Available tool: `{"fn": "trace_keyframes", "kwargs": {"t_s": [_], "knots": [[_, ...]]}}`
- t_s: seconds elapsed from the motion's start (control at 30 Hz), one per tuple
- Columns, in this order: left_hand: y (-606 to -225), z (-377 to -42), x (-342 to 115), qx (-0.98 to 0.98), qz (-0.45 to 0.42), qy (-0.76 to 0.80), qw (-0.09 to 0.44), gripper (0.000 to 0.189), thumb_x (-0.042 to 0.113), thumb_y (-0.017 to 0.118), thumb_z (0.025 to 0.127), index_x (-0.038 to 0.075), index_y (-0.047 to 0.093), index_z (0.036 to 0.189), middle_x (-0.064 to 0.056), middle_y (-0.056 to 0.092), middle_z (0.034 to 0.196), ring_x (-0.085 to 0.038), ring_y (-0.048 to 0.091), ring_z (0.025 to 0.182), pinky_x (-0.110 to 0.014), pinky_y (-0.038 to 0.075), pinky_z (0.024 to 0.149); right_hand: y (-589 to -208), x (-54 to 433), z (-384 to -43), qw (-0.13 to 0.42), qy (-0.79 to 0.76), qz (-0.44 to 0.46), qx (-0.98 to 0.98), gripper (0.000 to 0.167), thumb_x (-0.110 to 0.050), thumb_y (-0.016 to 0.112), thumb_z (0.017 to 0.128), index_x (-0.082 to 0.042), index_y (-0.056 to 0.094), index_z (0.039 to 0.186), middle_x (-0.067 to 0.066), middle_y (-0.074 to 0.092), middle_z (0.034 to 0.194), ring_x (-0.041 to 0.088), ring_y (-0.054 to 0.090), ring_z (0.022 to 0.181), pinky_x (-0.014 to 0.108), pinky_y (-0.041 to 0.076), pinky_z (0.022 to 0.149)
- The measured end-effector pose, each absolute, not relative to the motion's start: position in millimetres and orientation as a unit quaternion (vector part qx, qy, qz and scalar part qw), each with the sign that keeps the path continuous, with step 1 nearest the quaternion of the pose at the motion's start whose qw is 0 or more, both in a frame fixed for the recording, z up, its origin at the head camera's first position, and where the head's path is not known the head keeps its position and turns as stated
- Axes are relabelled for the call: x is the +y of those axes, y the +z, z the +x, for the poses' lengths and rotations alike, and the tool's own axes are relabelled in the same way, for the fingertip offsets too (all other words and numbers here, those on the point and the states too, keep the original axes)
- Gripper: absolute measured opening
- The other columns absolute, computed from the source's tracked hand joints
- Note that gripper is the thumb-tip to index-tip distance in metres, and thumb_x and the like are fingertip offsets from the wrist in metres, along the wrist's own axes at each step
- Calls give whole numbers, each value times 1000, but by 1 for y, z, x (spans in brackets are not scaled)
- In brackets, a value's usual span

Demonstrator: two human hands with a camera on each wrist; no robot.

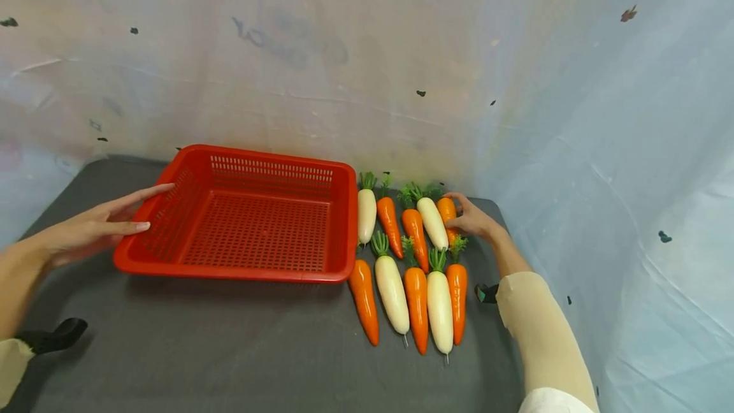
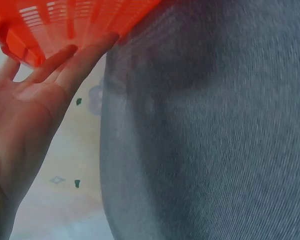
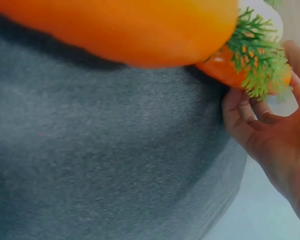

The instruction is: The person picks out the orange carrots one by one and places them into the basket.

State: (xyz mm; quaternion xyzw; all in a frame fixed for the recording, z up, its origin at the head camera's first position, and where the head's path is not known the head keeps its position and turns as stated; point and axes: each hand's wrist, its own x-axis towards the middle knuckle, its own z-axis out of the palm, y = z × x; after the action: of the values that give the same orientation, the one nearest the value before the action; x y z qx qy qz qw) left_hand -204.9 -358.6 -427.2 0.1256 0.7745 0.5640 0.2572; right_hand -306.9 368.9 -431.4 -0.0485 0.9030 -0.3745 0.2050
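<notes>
My left hand [image 1: 94,228] grips the left end of a red plastic basket [image 1: 235,271], its thumb over the rim. In the left wrist view, fingers [image 2: 85,62] lie along the outside of the basket's slotted wall [image 2: 82,15]. The basket has nothing in it. At the back right, my right hand [image 1: 473,217] holds the orange carrot [image 1: 447,210] at the end of the back row, fingers curled at its side. The right wrist view shows green leaves [image 3: 257,60] over that carrot and, nearer, another large orange carrot [image 3: 140,30].
Several carrots and white radishes with green tops lie in two rows right of the basket, among them a front white radish [image 1: 439,311] and a front carrot [image 1: 364,301]. A pale sheet [image 1: 321,69] hangs behind the dark grey table [image 1: 229,349].
</notes>
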Motion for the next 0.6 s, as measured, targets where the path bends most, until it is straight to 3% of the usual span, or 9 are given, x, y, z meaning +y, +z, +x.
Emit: {"fn": "trace_keyframes", "kwargs": {"t_s": [0.27, 0.33, 0.47, 0.6], "knots": [[-425, -201, -355, 760, 113, 582, 267, 71, 15, 44, 106, 42, 4, 159, 4, -10, 164, 8, 35, 124, -39, 46, 92, -427, 367, -294, 159, -429, -25, 889, 81, -13, 66, 94, -20, 16, 158, 32, 27, 146, 41, 60, 101, 43, 55, 74], [-426, -200, -354, 757, 116, 589, 259, 70, 14, 44, 106, 40, 6, 159, 4, -8, 164, 5, 35, 125, -37, 48, 92, -419, 362, -289, 139, -440, -26, 887, 80, -9, 65, 93, -18, 18, 158, 33, 27, 146, 43, 60, 102, 44, 56, 74], [-428, -199, -351, 749, 111, 607, 242, 69, 13, 44, 106, 37, 9, 159, -2, 2, 162, 0, 49, 123, -38, 53, 89, -401, 350, -281, 97, -450, -40, 887, 78, -3, 63, 92, -11, 21, 157, 34, 30, 144, 43, 59, 100, 48, 55, 75], [-432, -197, -351, 756, 96, 600, 243, 67, 19, 44, 107, 42, 8, 159, -1, -1, 164, 3, 46, 121, -35, 53, 88, -388, 341, -276, 80, -450, -51, 888, 76, -3, 61, 93, -10, 21, 157, 32, 30, 146, 43, 61, 100, 47, 55, 76]]}}
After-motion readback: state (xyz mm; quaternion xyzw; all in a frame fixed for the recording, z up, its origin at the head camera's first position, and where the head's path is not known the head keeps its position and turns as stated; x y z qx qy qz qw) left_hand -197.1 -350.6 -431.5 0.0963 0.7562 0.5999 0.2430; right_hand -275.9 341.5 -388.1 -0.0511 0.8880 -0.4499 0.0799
